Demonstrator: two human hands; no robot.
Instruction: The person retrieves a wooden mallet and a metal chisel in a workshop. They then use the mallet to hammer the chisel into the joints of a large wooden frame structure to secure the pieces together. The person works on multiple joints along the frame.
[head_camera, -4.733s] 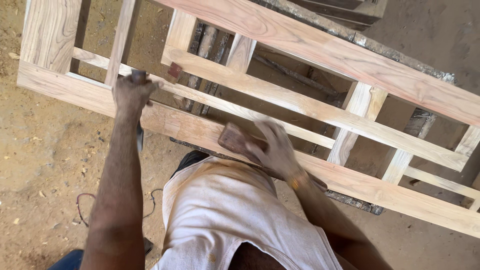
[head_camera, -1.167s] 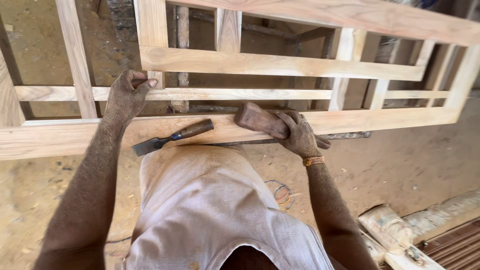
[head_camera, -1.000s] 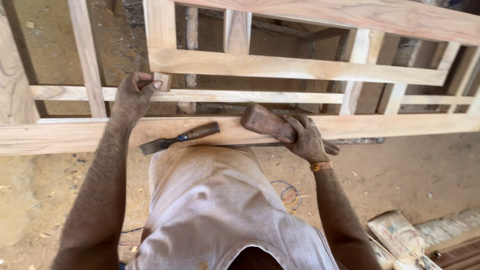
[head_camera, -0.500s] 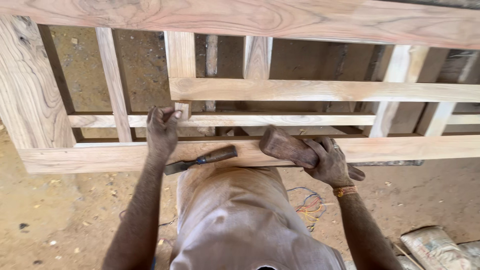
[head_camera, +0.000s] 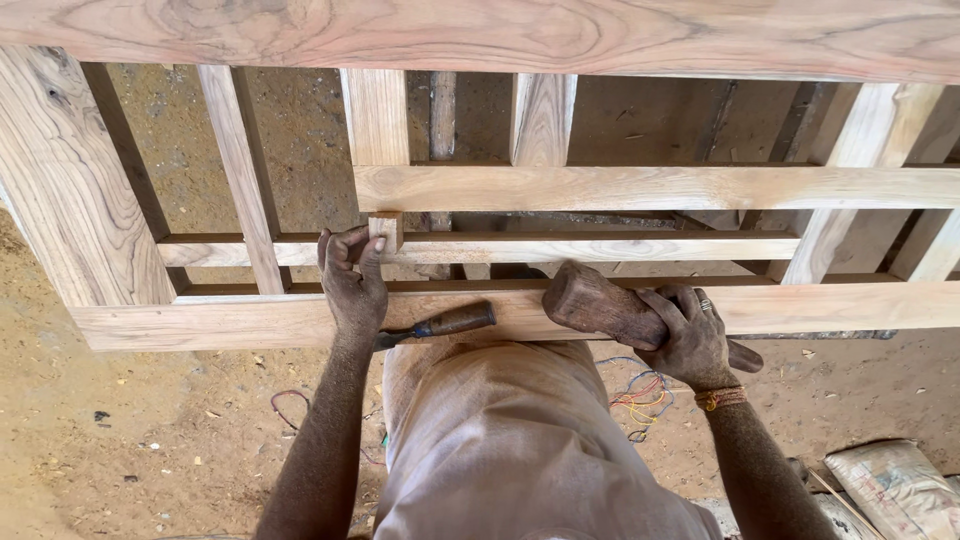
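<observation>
The left hand (head_camera: 352, 283) pinches a small pale wooden block (head_camera: 385, 231) against the thin crossbar of the large pale wooden lattice frame (head_camera: 640, 187). The right hand (head_camera: 690, 338) grips a thick dark wooden mallet (head_camera: 600, 303) resting on the frame's near rail, just beside a brown-handled chisel (head_camera: 440, 324) lying there.

A rough carpentry workshop with a bare dirt floor (head_camera: 150, 430). An unfinished wooden frame (head_camera: 520, 310) fills the view, with a chisel (head_camera: 440, 325) lying on its rail and a wooden mallet (head_camera: 610, 308) in hand. A filled sack (head_camera: 895, 485) lies nearby.
</observation>
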